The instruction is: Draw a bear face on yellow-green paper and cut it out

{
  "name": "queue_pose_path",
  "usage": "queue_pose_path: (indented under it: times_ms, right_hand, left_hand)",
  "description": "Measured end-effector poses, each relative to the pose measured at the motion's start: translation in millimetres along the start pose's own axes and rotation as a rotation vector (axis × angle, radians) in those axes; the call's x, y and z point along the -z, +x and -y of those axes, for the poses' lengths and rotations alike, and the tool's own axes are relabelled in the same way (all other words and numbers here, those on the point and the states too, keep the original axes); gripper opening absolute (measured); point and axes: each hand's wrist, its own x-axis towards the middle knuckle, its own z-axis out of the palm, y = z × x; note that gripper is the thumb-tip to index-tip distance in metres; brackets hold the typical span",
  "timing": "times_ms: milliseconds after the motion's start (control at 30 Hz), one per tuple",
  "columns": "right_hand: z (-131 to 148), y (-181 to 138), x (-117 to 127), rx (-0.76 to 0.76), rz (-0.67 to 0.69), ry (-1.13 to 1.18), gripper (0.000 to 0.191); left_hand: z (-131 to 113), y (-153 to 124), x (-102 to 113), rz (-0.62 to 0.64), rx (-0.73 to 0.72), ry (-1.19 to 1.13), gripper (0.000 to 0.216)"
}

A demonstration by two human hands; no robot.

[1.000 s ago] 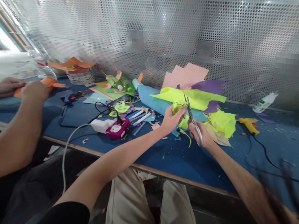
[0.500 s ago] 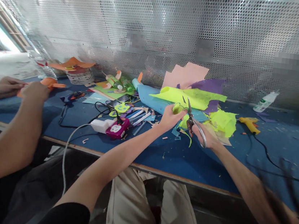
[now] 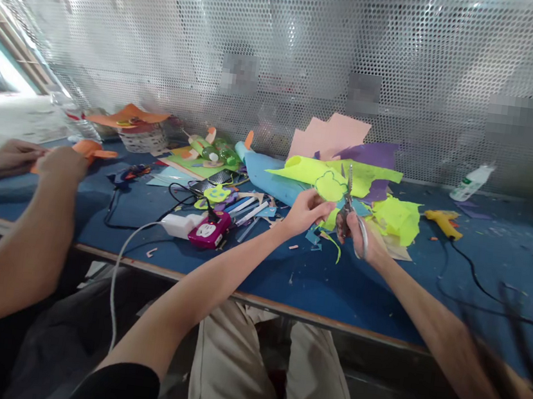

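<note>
Between thumb and fingers, my left hand (image 3: pixel 307 212) pinches a small lime-yellow piece of felt or paper (image 3: pixel 330 185) with a dark scalloped outline drawn on it. My right hand (image 3: pixel 369 239) grips a pair of scissors (image 3: pixel 347 196), blades pointing up and slightly parted, just right of that piece. Behind both hands lie a rolled yellow sheet (image 3: pixel 347 174) and a blue sheet (image 3: pixel 269 177). Crumpled yellow scraps (image 3: pixel 397 219) rest to the right of my right hand, and a thin yellow strip (image 3: pixel 338 250) curls below the scissors.
A magenta power adapter (image 3: pixel 210 228) with a white plug and cable sits left of my forearm. To the right are a yellow glue gun (image 3: pixel 444 222) and a white bottle (image 3: pixel 472 183). A co-worker's hands (image 3: pixel 59 164) hold an orange piece at left. A perforated metal screen (image 3: pixel 284 53) stands behind.
The yellow piece has turned so its outlined face shows more fully toward me. The scissors have swung more upright and shifted slightly right, away from the piece.
</note>
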Motion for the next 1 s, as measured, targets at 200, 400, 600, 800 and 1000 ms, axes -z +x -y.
queue_pose_path:
  times_ms: [200,400,600,800,1000]
  right_hand:
    - [0.8,-0.7,-11.7,0.036,-0.087,-0.033,0.058]
    - [3.0,-1.3,-23.1,0.051,-0.077,-0.070,0.050]
    - [11.7,-3.9,-22.1,0.025,-0.043,-0.054,0.051]
    - [0.4,-3.4,-21.0,0.033,0.028,0.033,0.059]
    - [-1.6,-3.2,-22.9,0.068,0.025,0.114,0.065]
  left_hand:
    - [3.3,-1.9,-9.6,-0.067,-0.076,0.264,0.056]
    - [2.5,-2.1,-9.5,-0.218,-0.089,0.307,0.058]
    - [5.3,-0.6,-6.7,-0.269,-0.039,0.209,0.062]
    - [5.1,0.1,-9.7,-0.250,-0.022,0.082,0.061]
    - [1.2,-3.4,-15.3,-0.201,0.013,0.062,0.064]
